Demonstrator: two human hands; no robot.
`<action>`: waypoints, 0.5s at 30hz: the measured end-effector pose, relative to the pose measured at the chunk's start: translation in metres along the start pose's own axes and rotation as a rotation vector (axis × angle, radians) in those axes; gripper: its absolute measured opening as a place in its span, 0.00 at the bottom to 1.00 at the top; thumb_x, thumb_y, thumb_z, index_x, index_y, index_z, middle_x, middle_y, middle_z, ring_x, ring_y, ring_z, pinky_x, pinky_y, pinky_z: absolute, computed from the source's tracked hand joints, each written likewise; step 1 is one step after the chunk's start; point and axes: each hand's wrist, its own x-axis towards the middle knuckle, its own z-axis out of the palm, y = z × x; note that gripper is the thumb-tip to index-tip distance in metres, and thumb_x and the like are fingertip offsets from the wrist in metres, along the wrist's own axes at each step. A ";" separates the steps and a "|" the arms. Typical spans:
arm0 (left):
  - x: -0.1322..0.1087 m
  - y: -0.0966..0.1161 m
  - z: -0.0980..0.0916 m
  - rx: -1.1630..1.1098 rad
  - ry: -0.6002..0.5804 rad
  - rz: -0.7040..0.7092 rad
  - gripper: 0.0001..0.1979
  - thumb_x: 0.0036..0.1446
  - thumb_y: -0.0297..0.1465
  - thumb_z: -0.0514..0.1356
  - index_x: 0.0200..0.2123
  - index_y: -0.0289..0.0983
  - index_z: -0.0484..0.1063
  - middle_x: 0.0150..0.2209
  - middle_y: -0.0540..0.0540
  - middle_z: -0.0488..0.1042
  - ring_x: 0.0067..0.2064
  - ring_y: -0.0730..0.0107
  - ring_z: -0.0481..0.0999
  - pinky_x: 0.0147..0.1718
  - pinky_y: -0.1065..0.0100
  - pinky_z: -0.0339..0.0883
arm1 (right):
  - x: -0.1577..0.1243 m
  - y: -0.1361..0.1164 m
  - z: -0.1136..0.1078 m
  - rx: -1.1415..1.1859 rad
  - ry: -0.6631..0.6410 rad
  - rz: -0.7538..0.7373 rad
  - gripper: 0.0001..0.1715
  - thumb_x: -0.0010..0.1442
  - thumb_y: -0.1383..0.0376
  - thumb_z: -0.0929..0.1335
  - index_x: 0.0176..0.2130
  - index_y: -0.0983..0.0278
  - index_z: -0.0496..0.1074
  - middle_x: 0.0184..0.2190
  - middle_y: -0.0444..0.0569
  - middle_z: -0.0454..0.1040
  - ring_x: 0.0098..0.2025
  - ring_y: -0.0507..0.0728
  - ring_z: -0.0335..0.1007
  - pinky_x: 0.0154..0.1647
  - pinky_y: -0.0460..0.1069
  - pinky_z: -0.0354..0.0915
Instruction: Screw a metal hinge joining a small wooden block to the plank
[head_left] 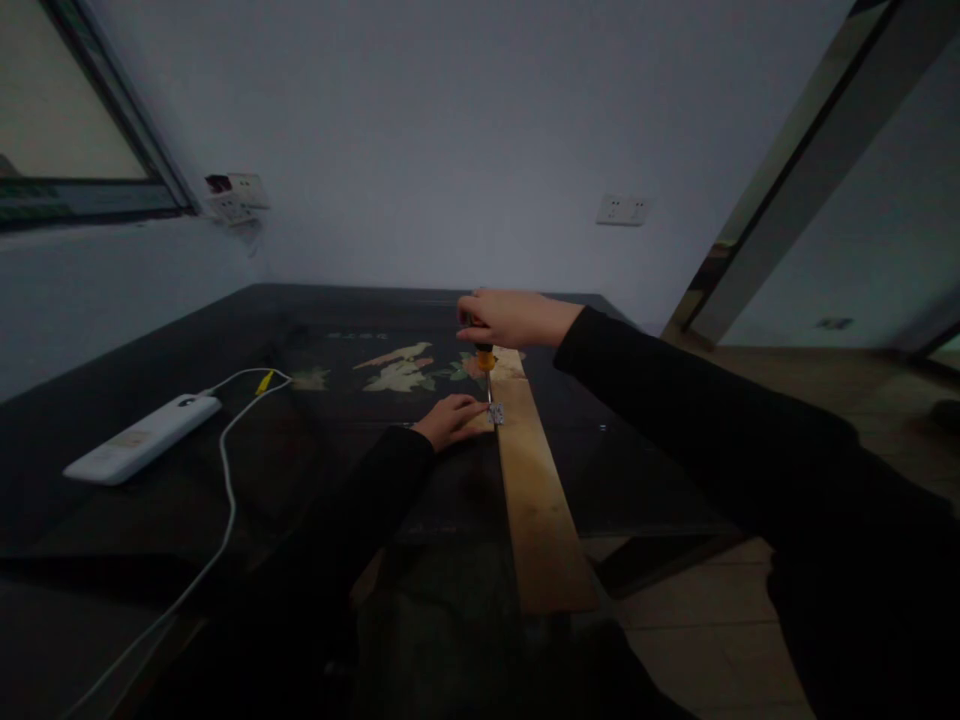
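Note:
A long wooden plank (541, 500) lies on a dark glass table (150, 400), running from near me toward the far side. My right hand (510, 318) is closed round the top of a screwdriver (486, 362) with an orange and black handle, held upright over the plank. Its tip meets a small metal fitting (496, 413) on the plank's left edge. My left hand (452, 419) rests on the table beside the plank, fingertips pinched at that fitting. Both arms wear black sleeves.
A white power bank (142, 438) lies at the left of the table with a white cable (225, 480) looping toward the front edge. A floral picture (397, 370) shows in the tabletop. Wall sockets (622, 209) sit on the back wall. Tiled floor lies to the right.

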 end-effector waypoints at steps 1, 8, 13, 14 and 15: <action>0.000 0.000 0.000 0.002 0.000 -0.001 0.25 0.62 0.41 0.53 0.60 0.40 0.63 0.53 0.38 0.66 0.54 0.57 0.66 0.54 0.56 0.61 | 0.001 0.001 -0.001 0.032 -0.030 -0.033 0.21 0.62 0.58 0.63 0.50 0.68 0.69 0.47 0.58 0.72 0.42 0.57 0.67 0.37 0.49 0.58; -0.001 0.002 -0.002 -0.010 -0.009 -0.011 0.26 0.62 0.42 0.53 0.61 0.40 0.62 0.53 0.38 0.66 0.54 0.56 0.65 0.55 0.56 0.60 | 0.003 -0.005 -0.007 0.082 -0.065 -0.111 0.18 0.59 0.66 0.65 0.49 0.66 0.70 0.45 0.53 0.74 0.41 0.55 0.67 0.36 0.48 0.56; 0.001 0.004 -0.004 -0.019 -0.022 -0.015 0.26 0.61 0.42 0.54 0.61 0.41 0.62 0.53 0.39 0.66 0.54 0.57 0.65 0.55 0.56 0.59 | 0.003 -0.012 0.001 -0.019 0.056 -0.010 0.21 0.62 0.52 0.63 0.45 0.64 0.71 0.42 0.54 0.74 0.40 0.57 0.67 0.34 0.49 0.53; 0.001 0.005 -0.004 -0.015 -0.021 -0.014 0.26 0.61 0.42 0.54 0.61 0.41 0.62 0.53 0.39 0.66 0.54 0.57 0.65 0.55 0.55 0.59 | 0.002 -0.013 0.002 -0.033 0.065 0.002 0.22 0.63 0.51 0.62 0.46 0.64 0.71 0.42 0.55 0.74 0.40 0.57 0.67 0.34 0.49 0.53; 0.001 0.005 -0.004 -0.011 -0.020 -0.013 0.26 0.61 0.42 0.54 0.61 0.41 0.62 0.53 0.38 0.66 0.54 0.56 0.65 0.55 0.55 0.60 | 0.002 -0.013 0.003 -0.039 0.068 0.006 0.23 0.63 0.51 0.61 0.47 0.64 0.70 0.42 0.56 0.74 0.40 0.57 0.67 0.35 0.49 0.53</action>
